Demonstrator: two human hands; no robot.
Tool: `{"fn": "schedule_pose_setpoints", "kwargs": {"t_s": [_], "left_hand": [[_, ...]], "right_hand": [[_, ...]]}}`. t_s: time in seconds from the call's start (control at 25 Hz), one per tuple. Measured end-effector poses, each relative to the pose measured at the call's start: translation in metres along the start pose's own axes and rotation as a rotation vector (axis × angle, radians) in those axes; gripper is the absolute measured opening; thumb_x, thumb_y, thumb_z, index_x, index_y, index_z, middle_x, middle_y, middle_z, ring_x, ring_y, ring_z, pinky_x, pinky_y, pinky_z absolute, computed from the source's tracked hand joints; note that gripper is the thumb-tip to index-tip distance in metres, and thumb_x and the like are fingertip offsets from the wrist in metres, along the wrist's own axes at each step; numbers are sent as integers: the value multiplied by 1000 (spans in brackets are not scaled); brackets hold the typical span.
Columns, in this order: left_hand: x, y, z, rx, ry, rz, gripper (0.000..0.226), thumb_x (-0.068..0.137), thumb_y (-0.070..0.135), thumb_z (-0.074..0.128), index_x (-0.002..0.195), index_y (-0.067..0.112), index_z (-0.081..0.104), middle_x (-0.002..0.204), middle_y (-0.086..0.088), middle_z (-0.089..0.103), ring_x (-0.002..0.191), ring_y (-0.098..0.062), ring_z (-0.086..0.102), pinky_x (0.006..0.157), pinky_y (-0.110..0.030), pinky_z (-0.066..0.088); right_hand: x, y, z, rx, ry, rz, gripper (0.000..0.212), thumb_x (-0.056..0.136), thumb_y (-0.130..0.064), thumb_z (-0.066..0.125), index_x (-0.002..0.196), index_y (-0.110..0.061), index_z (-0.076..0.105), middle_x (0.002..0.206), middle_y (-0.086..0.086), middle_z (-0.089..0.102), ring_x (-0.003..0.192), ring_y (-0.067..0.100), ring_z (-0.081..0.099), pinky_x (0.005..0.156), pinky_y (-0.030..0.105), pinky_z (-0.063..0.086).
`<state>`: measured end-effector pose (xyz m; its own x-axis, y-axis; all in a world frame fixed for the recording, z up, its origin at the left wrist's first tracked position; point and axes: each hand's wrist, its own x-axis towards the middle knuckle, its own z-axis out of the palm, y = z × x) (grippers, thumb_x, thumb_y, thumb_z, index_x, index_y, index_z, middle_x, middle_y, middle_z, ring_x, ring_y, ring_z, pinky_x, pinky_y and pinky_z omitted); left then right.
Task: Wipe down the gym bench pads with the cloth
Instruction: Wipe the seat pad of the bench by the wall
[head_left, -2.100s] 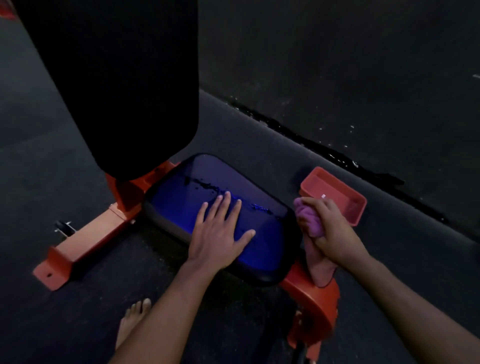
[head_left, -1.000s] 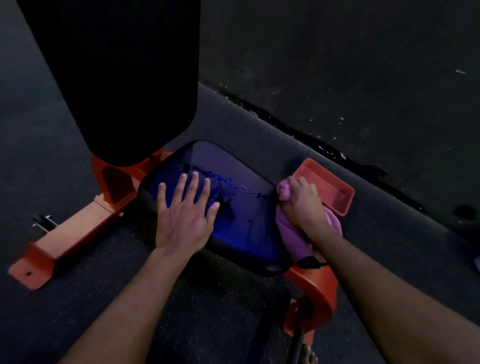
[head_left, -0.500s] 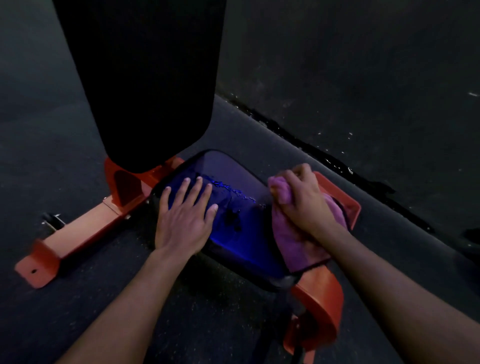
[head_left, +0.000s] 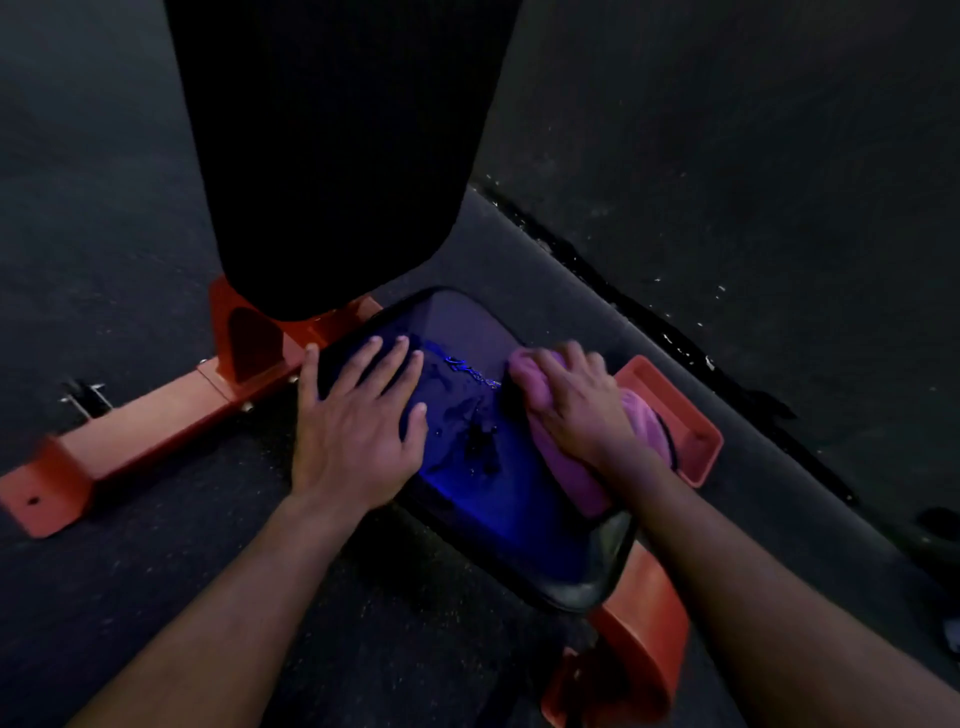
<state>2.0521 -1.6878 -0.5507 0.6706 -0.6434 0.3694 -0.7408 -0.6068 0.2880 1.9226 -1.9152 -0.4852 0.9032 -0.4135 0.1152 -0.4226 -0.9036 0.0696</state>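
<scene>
Orange steel frame (head_left: 145, 431) at nine o'clock, flat on the dark rubber floor (head_left: 104, 234), running up toward a bracket under the tall black back pad (head_left: 332, 156), upright at twelve o'clock. Small metal pin (head_left: 83, 397) just beyond the frame's near rail, at about ten o'clock. Left hand (head_left: 358, 431) at centre, flat and spread, fingers straight, palm pressing the near-left part of the seat pad (head_left: 498, 499), little finger over the pad's left edge. Seat pad glossy, blue-lit, wet, with streaks and droplets of liquid (head_left: 472, 379) between the two hands. Right hand (head_left: 582, 410) at about two o'clock of the seat, fingers curled over a bunched pink cloth (head_left: 566, 467), pressing it down on the pad's right side; cloth trailing back under the wrist toward the pad's near-right corner. Orange plastic tray (head_left: 691, 415) on the floor just beyond the right hand, at three o'clock, partly hidden by hand and cloth. Curved orange frame foot (head_left: 639, 644) at five o'clock, below the seat's near corner. Dark wall (head_left: 753, 130) across the upper right, with a cracked, flaking seam along its base.
</scene>
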Motion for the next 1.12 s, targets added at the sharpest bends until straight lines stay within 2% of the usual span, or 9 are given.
{"fn": "schedule_pose_setpoints", "kwargs": {"t_s": [0.12,0.24,0.36,0.48,0.68,0.8,0.92,1.0,1.12], "left_hand": [[-1,1,2,-5,-13,4,60,101,46,33,154,24,50,162,6,43,152,-16,35,124,-58,19],[1,0,1,-10,-10,10,59,101,45,34,153,23,51,162,7,43,152,-17,35,123,-58,21],[0,3,1,-7,-7,0,58,101,44,35,153,23,52,161,7,44,152,-16,35,123,-58,21],[0,2,1,-25,-11,-7,58,100,43,35,152,23,52,161,7,45,152,-16,35,123,-58,21],[3,-1,1,-23,-39,22,58,102,44,34,152,21,52,161,6,45,152,-16,36,122,-58,23],[5,-8,-2,-117,-93,51,64,101,51,28,153,21,51,164,6,39,154,-14,30,125,-53,14],[10,-30,-5,-266,-159,-10,76,98,61,18,160,21,38,171,-1,23,159,-19,15,127,-45,2],[11,-36,-8,-286,-164,-93,77,99,63,14,163,23,31,172,-5,19,160,-28,13,127,-47,5],[8,-38,-5,-402,-161,-139,64,109,54,20,163,20,31,172,-7,19,159,-31,10,129,-43,11]], "right_hand": [[49,-45,5,9,31,-34,46,94,-50,38,136,-37,49,127,4,49,106,32,48,84,50,47],[-7,-25,5,32,74,-216,38,99,-47,40,135,-39,49,128,-2,52,102,27,49,83,47,45],[-25,14,4,59,46,-106,42,99,-49,38,139,-41,50,127,-5,52,101,26,49,85,49,48],[33,-14,5,55,36,81,46,94,-48,42,139,-39,51,123,0,50,103,29,49,87,52,49],[-25,-15,0,60,9,-258,46,98,-48,41,140,-34,53,130,-3,53,102,25,48,85,44,43],[-50,12,-25,74,31,-77,42,99,-43,42,140,-37,53,131,-5,54,99,23,50,86,49,47],[-86,-28,-33,89,50,-141,46,90,-39,47,136,-40,50,127,-5,53,102,24,50,86,48,46],[-104,-67,-23,50,43,-294,44,90,-44,51,134,-41,50,126,-4,55,102,27,51,84,46,45],[-43,-108,-8,30,66,-343,43,94,-49,48,136,-39,48,130,0,53,105,28,48,84,45,42]]}}
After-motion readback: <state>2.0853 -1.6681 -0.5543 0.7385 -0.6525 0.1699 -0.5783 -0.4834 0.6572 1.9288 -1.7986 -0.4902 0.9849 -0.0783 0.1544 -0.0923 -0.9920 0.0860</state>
